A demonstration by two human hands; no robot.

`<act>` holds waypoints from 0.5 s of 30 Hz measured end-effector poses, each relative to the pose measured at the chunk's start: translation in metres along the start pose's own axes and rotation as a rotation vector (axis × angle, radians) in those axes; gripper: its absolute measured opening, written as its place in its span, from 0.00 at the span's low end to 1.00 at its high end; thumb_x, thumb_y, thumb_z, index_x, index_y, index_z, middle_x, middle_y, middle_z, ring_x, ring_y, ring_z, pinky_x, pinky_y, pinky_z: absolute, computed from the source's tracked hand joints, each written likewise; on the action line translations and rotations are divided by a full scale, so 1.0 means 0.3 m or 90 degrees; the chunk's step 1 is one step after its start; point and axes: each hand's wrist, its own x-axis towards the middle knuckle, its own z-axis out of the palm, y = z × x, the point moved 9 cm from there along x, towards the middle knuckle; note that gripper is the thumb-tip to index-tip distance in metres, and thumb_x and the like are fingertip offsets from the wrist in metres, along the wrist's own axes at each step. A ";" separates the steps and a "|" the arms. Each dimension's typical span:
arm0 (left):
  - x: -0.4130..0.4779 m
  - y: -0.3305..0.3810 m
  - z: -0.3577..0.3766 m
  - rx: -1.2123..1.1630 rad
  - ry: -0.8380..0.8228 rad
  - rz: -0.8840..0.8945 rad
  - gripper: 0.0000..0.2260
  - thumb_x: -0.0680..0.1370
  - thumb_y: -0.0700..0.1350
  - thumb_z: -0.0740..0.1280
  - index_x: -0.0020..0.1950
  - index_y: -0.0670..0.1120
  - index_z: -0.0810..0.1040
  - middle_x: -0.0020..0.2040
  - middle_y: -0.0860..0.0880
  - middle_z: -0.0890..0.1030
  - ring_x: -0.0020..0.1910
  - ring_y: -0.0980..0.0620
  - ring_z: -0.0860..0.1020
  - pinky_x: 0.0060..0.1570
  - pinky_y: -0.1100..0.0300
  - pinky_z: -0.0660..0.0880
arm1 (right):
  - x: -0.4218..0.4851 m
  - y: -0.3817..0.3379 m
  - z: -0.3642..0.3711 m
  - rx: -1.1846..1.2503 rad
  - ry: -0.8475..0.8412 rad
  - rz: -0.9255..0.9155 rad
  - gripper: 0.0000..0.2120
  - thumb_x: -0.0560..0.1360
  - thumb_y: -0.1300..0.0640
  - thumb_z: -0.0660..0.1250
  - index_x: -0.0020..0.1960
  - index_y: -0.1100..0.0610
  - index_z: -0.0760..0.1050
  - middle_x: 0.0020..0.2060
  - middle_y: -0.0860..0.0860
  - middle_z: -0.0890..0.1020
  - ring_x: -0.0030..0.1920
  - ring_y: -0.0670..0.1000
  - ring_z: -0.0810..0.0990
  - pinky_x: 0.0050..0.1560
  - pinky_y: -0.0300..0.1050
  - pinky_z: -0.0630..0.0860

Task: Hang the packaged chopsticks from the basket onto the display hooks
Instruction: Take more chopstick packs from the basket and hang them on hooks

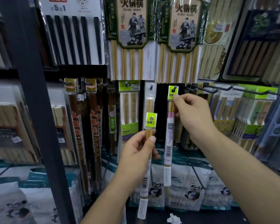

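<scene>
This is a shop aisle: a dark rack of display hooks (174,88) crowded with packaged chopsticks (131,38) in printed retail sleeves, barcode stickers (168,149) on the packs, and panda-printed bagged goods (191,189) stacked below.

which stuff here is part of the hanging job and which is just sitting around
Part of the job:
- right hand pinching a chopstick pack by its tab at the hook
- left hand holding a second pack, not hung yet

Just sitting around:
- black chopsticks hanging upper left
- panda bags below
- crumpled paper at the bottom
</scene>
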 end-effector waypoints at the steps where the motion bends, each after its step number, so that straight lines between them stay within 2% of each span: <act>1: 0.001 0.007 -0.003 -0.005 0.011 0.005 0.08 0.84 0.42 0.65 0.60 0.48 0.82 0.34 0.53 0.80 0.36 0.56 0.81 0.45 0.56 0.83 | -0.006 0.002 -0.006 -0.017 0.002 -0.003 0.15 0.82 0.51 0.67 0.37 0.52 0.80 0.29 0.45 0.81 0.30 0.39 0.77 0.38 0.36 0.72; 4: 0.005 0.025 -0.010 -0.017 0.038 0.014 0.04 0.82 0.41 0.68 0.54 0.44 0.82 0.36 0.52 0.82 0.36 0.55 0.81 0.39 0.63 0.80 | -0.034 0.019 -0.037 -0.031 0.018 0.003 0.11 0.80 0.48 0.68 0.41 0.50 0.81 0.37 0.49 0.84 0.36 0.43 0.78 0.41 0.40 0.74; 6: 0.005 0.037 -0.002 -0.018 0.035 0.019 0.03 0.81 0.41 0.68 0.53 0.44 0.82 0.36 0.53 0.83 0.36 0.56 0.81 0.39 0.65 0.79 | -0.067 0.027 -0.052 -0.026 0.014 0.009 0.10 0.80 0.48 0.68 0.42 0.50 0.81 0.39 0.52 0.85 0.35 0.43 0.78 0.39 0.38 0.75; 9: 0.003 0.057 0.027 0.000 0.016 0.036 0.03 0.81 0.40 0.69 0.52 0.44 0.83 0.37 0.54 0.84 0.37 0.58 0.81 0.41 0.67 0.78 | -0.133 0.018 -0.009 0.012 -0.089 -0.005 0.09 0.80 0.50 0.69 0.43 0.51 0.83 0.37 0.49 0.84 0.32 0.39 0.77 0.32 0.31 0.73; 11: 0.002 0.064 0.049 0.007 0.001 0.042 0.04 0.81 0.40 0.69 0.51 0.45 0.83 0.39 0.53 0.84 0.39 0.57 0.82 0.42 0.66 0.78 | -0.174 -0.001 0.030 0.015 -0.163 -0.044 0.08 0.79 0.55 0.70 0.42 0.52 0.83 0.34 0.45 0.83 0.34 0.38 0.77 0.34 0.30 0.73; 15: 0.008 0.086 0.078 0.023 -0.011 0.061 0.04 0.81 0.42 0.70 0.51 0.48 0.85 0.42 0.52 0.86 0.42 0.56 0.83 0.44 0.65 0.79 | -0.173 -0.028 0.030 0.004 -0.165 -0.085 0.09 0.80 0.59 0.70 0.41 0.52 0.82 0.32 0.44 0.80 0.34 0.40 0.76 0.37 0.32 0.73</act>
